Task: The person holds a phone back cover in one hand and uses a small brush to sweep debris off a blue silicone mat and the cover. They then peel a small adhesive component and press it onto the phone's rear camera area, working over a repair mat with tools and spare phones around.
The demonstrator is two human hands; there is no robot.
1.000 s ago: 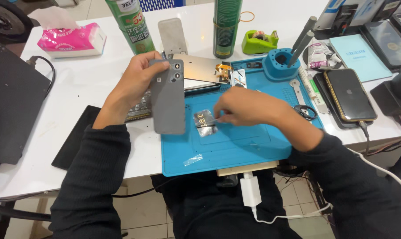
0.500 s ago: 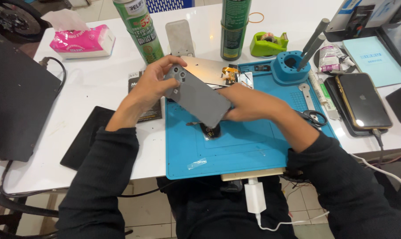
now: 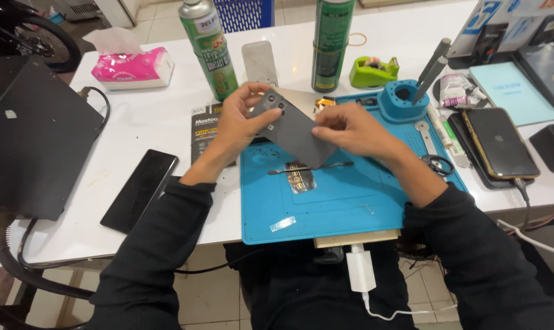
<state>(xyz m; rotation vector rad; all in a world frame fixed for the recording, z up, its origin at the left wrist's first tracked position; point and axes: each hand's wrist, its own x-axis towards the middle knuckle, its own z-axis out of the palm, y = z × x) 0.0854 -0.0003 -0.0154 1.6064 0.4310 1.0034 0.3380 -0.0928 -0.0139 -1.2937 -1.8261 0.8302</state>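
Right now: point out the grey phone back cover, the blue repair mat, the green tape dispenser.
grey phone back cover point(image 3: 295, 131), head view, middle of panel
blue repair mat point(image 3: 344, 205), head view, bare centre
green tape dispenser point(image 3: 373, 72), head view, body

Two tall green spray cans stand at the far edge of the white table. The left spray can point(image 3: 208, 49) has a silver shoulder and a green label with a white and red band. The right spray can point(image 3: 331, 43) is dark green with a yellow band low on its body. A pink tissue pack point(image 3: 131, 66) lies far left, white tissue protruding from its top. A flat black packet point(image 3: 205, 131) with orange and white print lies under the left wrist, beside the blue mat. A dark phone point(image 3: 140, 190) lies screen-up at left, display off. A second phone point(image 3: 500, 143), gold-edged, lies at right, screen dark. A pale blue booklet point(image 3: 514, 93) lies behind it.
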